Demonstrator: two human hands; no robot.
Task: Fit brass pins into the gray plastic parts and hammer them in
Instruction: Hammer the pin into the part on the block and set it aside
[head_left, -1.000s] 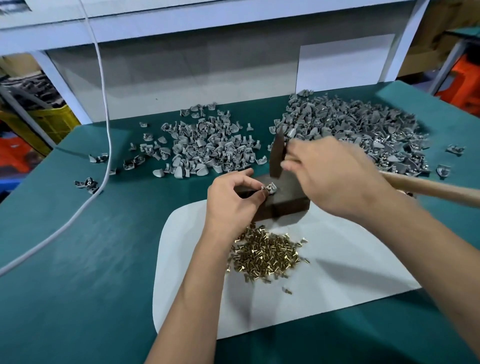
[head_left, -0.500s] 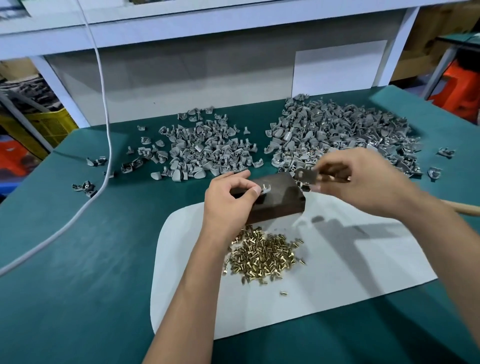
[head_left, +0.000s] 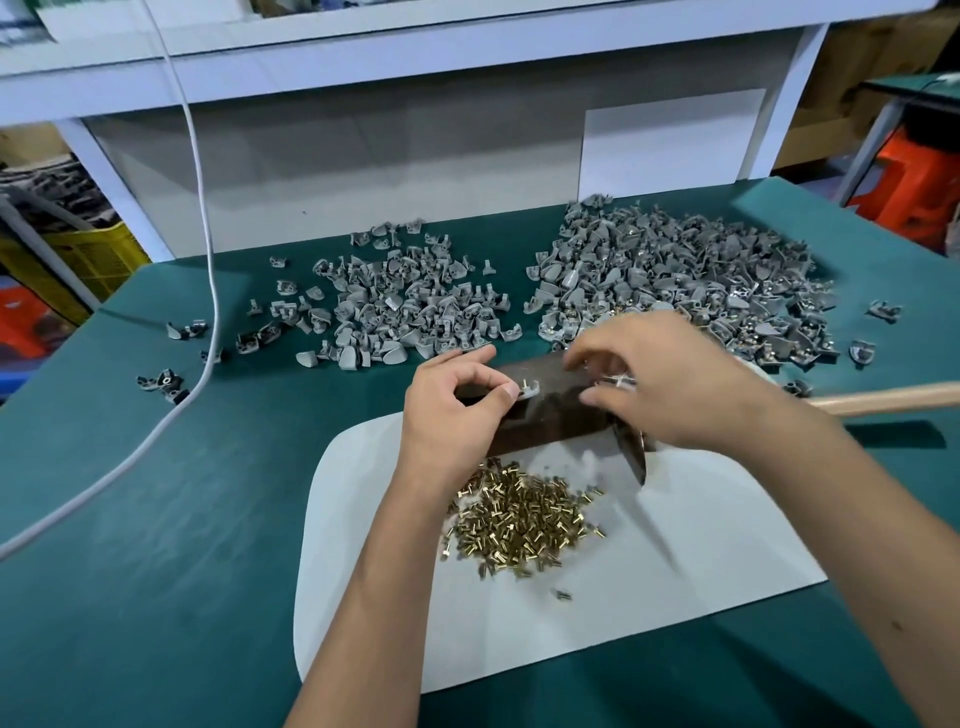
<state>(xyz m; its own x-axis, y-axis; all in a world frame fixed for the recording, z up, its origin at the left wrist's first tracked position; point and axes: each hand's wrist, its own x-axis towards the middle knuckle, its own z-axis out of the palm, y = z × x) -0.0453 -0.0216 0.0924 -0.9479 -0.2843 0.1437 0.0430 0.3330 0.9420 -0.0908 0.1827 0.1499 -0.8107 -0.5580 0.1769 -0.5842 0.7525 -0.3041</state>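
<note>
Two heaps of gray plastic parts are lying behind one dark block, one pile of brass pins in front. The left hand is pinching one part on it; the right hand (blurred) is gripping the hammer.

The green table cover looks matt and slightly napped, like felt or a rubber mat (hard to tell which). On it lies a smooth, matt white sheet. The brass pins gleam — polished metal. The gray plastic parts look dull and moulded; the block is dark, worn metal; the hammer handle is bare pale wood.
</note>
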